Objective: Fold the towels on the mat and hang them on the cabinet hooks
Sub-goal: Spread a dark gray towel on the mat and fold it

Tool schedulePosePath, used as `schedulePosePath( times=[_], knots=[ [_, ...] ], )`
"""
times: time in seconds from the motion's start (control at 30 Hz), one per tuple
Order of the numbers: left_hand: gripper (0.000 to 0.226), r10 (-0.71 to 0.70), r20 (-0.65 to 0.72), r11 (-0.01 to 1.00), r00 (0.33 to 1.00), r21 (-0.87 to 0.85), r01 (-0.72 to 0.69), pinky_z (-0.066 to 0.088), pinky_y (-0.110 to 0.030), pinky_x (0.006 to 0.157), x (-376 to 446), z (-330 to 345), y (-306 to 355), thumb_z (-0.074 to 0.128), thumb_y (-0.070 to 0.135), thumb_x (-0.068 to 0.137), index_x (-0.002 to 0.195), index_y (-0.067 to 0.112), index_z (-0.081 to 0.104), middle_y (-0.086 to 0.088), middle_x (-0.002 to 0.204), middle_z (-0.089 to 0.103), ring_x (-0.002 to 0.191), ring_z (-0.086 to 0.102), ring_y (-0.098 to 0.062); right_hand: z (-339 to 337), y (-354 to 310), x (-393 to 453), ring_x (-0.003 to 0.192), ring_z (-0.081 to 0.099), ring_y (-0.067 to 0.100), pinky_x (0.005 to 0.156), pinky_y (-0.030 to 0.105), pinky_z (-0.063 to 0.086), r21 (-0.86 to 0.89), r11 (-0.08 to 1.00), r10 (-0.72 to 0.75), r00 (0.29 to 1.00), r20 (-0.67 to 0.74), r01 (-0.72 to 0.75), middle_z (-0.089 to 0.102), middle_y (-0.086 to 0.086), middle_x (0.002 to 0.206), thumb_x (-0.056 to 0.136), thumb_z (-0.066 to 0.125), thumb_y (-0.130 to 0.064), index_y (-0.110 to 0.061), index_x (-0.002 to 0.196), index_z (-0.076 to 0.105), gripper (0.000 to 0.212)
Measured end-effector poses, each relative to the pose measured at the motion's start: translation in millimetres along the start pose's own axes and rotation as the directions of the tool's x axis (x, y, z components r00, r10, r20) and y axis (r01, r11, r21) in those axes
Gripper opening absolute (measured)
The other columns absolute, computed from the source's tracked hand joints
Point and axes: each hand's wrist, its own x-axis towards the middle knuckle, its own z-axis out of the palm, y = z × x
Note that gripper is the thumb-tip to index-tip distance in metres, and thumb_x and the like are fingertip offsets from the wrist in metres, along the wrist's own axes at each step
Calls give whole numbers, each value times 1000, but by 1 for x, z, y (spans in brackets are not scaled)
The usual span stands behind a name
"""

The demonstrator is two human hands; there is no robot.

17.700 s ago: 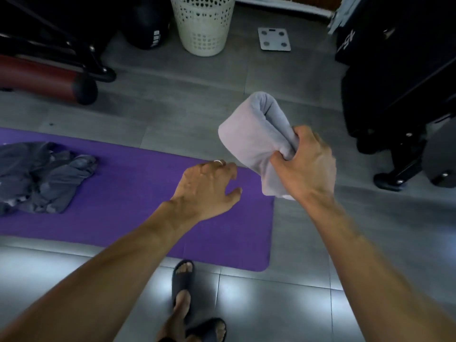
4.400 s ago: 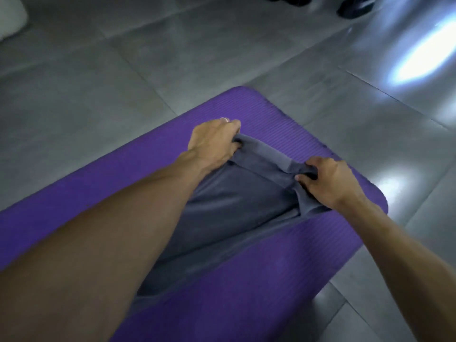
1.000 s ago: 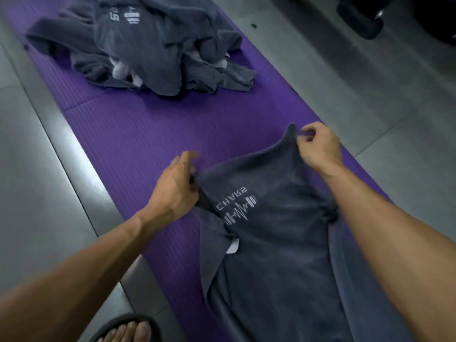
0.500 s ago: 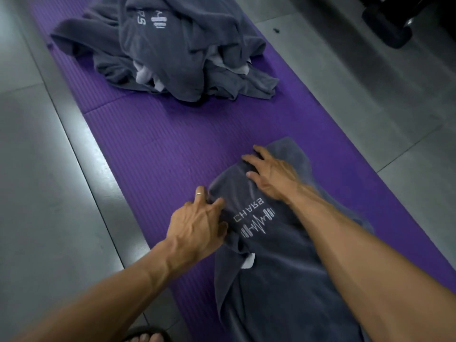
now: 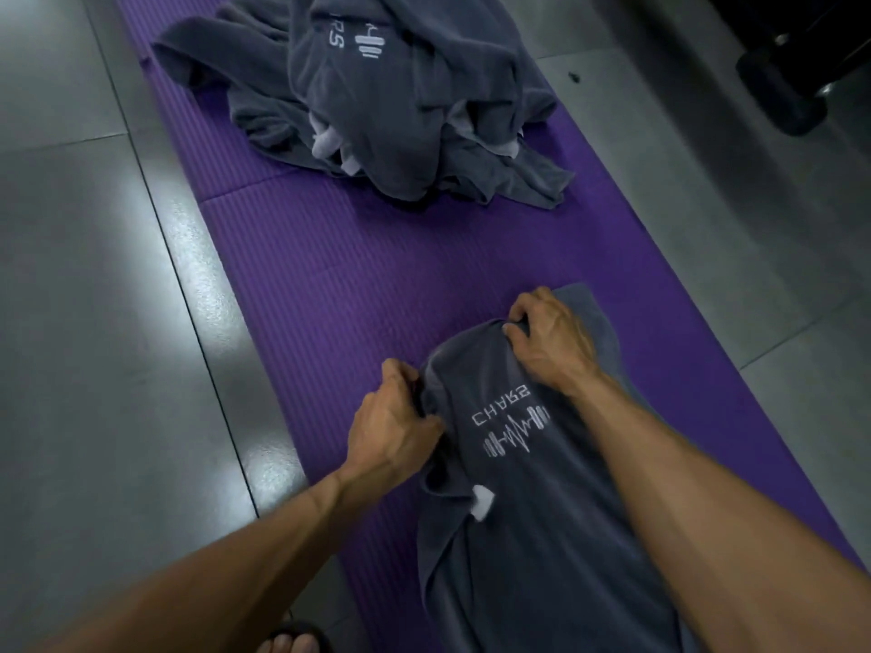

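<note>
A dark grey towel (image 5: 532, 520) with a white logo lies lengthwise on the purple mat (image 5: 339, 294), doubled over along its length. My left hand (image 5: 391, 426) grips the towel's far left corner with curled fingers. My right hand (image 5: 546, 337) pinches the far right corner, where the upper layer bunches a little. A small white label shows at the towel's left edge. Farther up the mat sits a heap of several more dark grey towels (image 5: 377, 96), crumpled, with bits of white fabric showing inside it.
Grey floor tiles (image 5: 94, 322) run along both sides of the mat. A black foot of some equipment (image 5: 777, 91) stands at the top right on the floor. My sandalled toes (image 5: 287, 640) show at the bottom edge, left of the mat.
Half a second ago both hands lay flat, pressing the towel's far end. Now their fingers have curled round its two far corners and the edge is bunched up.
</note>
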Motion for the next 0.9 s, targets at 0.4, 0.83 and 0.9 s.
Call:
schedulePosePath(
  times=[0.4, 0.83, 0.9],
  knots=[
    [24, 135, -64, 903, 989, 419, -96, 52, -38, 80, 54, -68, -19, 58, 41, 90, 104, 22, 57, 1, 97, 66, 90, 63, -24, -2, -13, 43, 120, 50, 31, 101, 41, 43, -80, 995, 65, 996, 64, -60, 46, 12, 136, 97, 50, -28, -16, 140, 47, 44],
    [40, 559, -98, 588, 823, 747, -310, 46, -45, 79, 89, -80, -10, 61, 20, 79, 118, 9, 57, -14, 114, 57, 104, 54, -36, 5, -31, 73, 107, 55, 28, 92, 37, 47, 27, 1000, 1, 989, -151, 3, 50, 10, 122, 89, 59, -17, -9, 125, 58, 37],
    [47, 659, 77, 491, 748, 710, -505, 44, -46, 97, 92, -50, -3, 55, 22, 82, 127, 8, 54, -11, 126, 56, 124, 49, -35, -5, -11, 61, 109, 54, 31, 88, 41, 46, -17, 997, 62, 961, -269, -69, 49, 11, 124, 92, 55, -22, -9, 128, 54, 38]
  ],
)
